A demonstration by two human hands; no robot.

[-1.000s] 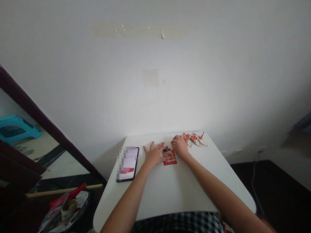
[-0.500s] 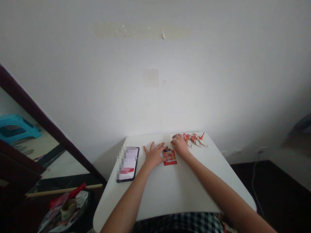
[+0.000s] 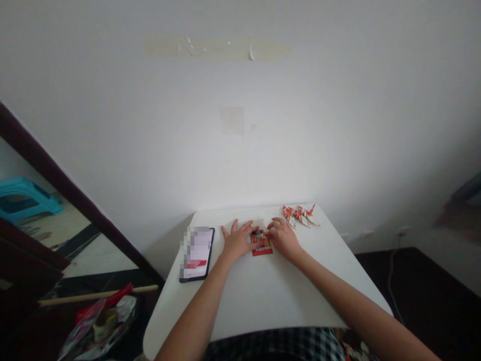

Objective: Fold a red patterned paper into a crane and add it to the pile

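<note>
A small red printed paper [image 3: 262, 250] with a multicoloured picture lies on the white table [image 3: 270, 296]. A pale part of it extends beyond the picture toward the wall. My left hand [image 3: 236, 244] rests at its left side, fingers spread, with the thumb across the printed face. At the right edge, my right hand [image 3: 284, 239] has its fingers bent and drawn together on the paper; the exact grip is partly hidden. Behind my right hand sit several folded red-and-white paper pieces [image 3: 300, 215] with pointed tips.
A phone [image 3: 199, 254] with a lit screen, partly blurred out, lies left of my left hand. The table's far edge meets the white wall [image 3: 300, 125]. On the floor at left are a bag of rubbish [image 3: 107, 326] and a wooden stick [image 3: 146, 289].
My right hand has moved from the paper's far edge toward me, down along its right side. My left hand has stayed in place on the paper.
</note>
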